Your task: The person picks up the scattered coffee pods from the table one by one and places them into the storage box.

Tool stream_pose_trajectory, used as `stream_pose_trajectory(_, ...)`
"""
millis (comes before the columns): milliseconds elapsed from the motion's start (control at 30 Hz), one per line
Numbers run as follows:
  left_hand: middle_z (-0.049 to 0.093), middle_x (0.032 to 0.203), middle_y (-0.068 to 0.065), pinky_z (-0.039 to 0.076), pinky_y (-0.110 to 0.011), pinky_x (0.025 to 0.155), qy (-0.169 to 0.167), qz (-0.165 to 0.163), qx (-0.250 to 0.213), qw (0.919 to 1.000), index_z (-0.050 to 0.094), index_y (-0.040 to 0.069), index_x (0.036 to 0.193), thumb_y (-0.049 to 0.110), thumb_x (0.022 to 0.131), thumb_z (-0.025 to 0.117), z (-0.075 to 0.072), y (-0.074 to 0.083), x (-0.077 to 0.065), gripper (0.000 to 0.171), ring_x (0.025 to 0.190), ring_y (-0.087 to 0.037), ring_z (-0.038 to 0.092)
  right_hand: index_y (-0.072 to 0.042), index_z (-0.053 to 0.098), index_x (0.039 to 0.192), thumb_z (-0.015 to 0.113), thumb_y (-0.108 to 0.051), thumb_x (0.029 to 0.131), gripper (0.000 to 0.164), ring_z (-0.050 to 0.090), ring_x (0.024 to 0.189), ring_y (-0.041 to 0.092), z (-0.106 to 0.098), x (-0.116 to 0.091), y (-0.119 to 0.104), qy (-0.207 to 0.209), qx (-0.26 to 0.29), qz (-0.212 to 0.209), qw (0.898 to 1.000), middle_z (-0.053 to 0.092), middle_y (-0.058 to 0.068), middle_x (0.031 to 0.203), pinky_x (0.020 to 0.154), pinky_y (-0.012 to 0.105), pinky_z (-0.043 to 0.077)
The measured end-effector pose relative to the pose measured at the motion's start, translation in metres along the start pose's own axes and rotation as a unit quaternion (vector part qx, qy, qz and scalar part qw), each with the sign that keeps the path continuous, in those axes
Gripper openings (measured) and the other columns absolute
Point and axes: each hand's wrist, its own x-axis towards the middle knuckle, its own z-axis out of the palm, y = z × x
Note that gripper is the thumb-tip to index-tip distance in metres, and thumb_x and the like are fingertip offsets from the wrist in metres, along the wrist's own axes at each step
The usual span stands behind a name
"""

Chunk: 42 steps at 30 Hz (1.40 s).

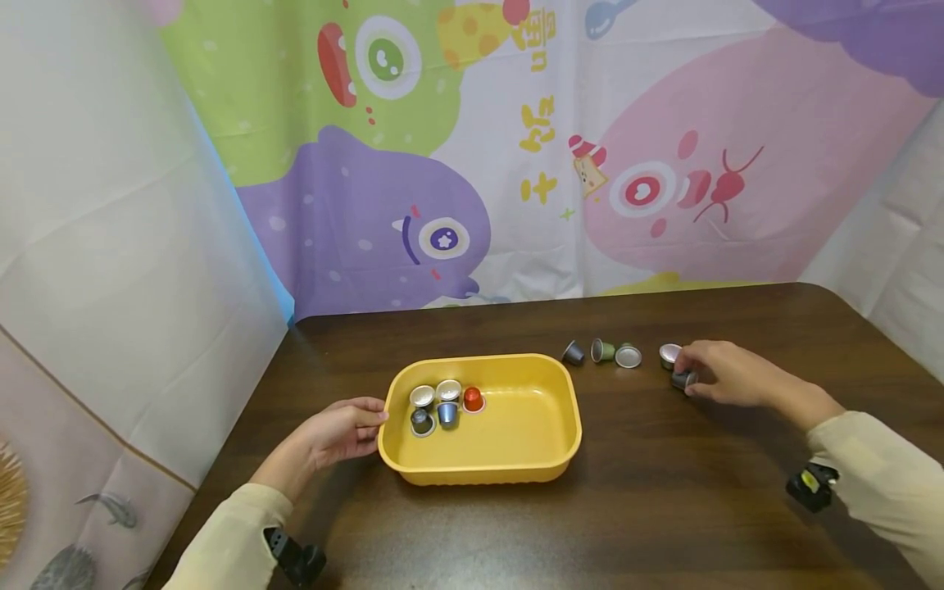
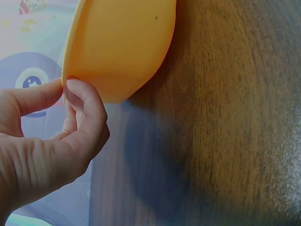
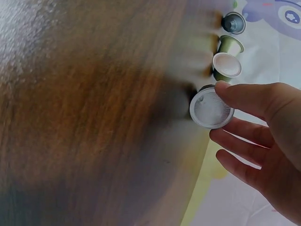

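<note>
My left hand [image 1: 342, 434] pinches the left rim of a yellow tray [image 1: 479, 474] between thumb and curled fingers, as the left wrist view also shows. Inside the tray, to its left, sit several coffee capsules, among them a red capsule [image 1: 472, 398] and a blue capsule [image 1: 447, 415]. At the right of the table my right hand [image 1: 726, 375] holds a dark coffee capsule [image 1: 683, 380] between thumb and fingers. Its silver lid faces the camera in the right wrist view. Just behind it is a silver-lidded capsule [image 1: 669, 353], close to the fingertips.
Left of my right hand, behind the tray, lie a dark grey capsule [image 1: 574, 353], a green capsule [image 1: 603, 351] on its side and another green capsule [image 1: 628, 356] showing its lid. A printed cartoon curtain [image 1: 531, 246] hangs along the table's [image 1: 634, 508] back edge.
</note>
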Motion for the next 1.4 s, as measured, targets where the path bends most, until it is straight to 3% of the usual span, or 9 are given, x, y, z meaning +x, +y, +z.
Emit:
stream_pose_trajectory(333, 0.06, 0.082, 0.004, 0.053, -0.022, 0.071, -0.005, 0.003, -0.002, 1.0, 0.045, 0.0, 0.114, 0.008, 0.096, 0.047, -0.001, 0.0, 0.001, 0.02, 0.075, -0.007, 0.057, -0.011, 0.063, 0.09, 0.082, -0.009, 0.071, 0.027, 0.058, 0.079, 0.008, 0.008, 0.001, -0.003, -0.001, 0.013, 0.015, 1.0, 0.062, -0.006, 0.085, 0.069, 0.03, 0.049)
stream_pose_trajectory(567, 0.061, 0.081, 0.004, 0.053, -0.022, 0.07, -0.005, 0.002, -0.003, 1.0, 0.046, 0.001, 0.113, 0.007, 0.096, 0.047, 0.0, -0.001, 0.0, 0.018, 0.074, -0.007, 0.058, -0.01, 0.062, 0.09, 0.082, -0.006, 0.071, 0.028, 0.059, 0.08, 0.01, 0.014, 0.001, -0.004, 0.007, 0.026, -0.003, 1.0, 0.061, -0.004, 0.085, 0.069, 0.03, 0.05)
stream_pose_trajectory(800, 0.061, 0.081, 0.004, 0.053, -0.022, 0.071, -0.004, 0.003, -0.006, 1.0, 0.047, 0.001, 0.111, 0.007, 0.096, 0.047, -0.001, -0.001, 0.0, 0.016, 0.075, -0.007, 0.058, -0.01, 0.061, 0.088, 0.082, -0.002, 0.067, 0.031, 0.053, 0.076, 0.003, 0.017, 0.001, -0.007, 0.038, 0.022, -0.033, 0.998, 0.06, -0.006, 0.083, 0.065, 0.026, 0.047)
stream_pose_trajectory(967, 0.061, 0.081, 0.004, 0.053, -0.022, 0.071, -0.005, 0.006, -0.006, 0.9999, 0.047, 0.001, 0.111, 0.007, 0.096, 0.047, -0.001, -0.001, 0.0, 0.016, 0.075, -0.007, 0.059, -0.011, 0.061, 0.088, 0.082, -0.003, 0.067, 0.031, 0.048, 0.074, 0.001, 0.017, 0.004, -0.012, 0.028, 0.024, -0.034, 0.999, 0.059, -0.009, 0.082, 0.065, 0.025, 0.044)
stream_pose_trajectory(1167, 0.061, 0.081, 0.004, 0.053, -0.022, 0.071, -0.004, 0.006, -0.006, 1.0, 0.048, 0.002, 0.11, 0.007, 0.096, 0.048, 0.0, 0.0, -0.001, 0.015, 0.074, -0.007, 0.058, -0.013, 0.063, 0.088, 0.081, -0.006, 0.071, 0.025, 0.052, 0.077, 0.004, 0.017, 0.009, -0.018, 0.005, 0.032, -0.031, 0.999, 0.061, -0.008, 0.085, 0.068, 0.028, 0.047)
stream_pose_trajectory(1400, 0.061, 0.081, 0.004, 0.053, -0.022, 0.071, -0.004, 0.006, -0.004, 1.0, 0.048, 0.002, 0.11, 0.007, 0.096, 0.048, 0.0, -0.001, -0.001, 0.015, 0.075, -0.007, 0.058, -0.014, 0.062, 0.087, 0.081, -0.006, 0.07, 0.026, 0.046, 0.073, 0.001, 0.017, 0.016, -0.025, 0.008, 0.032, -0.049, 0.998, 0.058, -0.01, 0.081, 0.064, 0.023, 0.042)
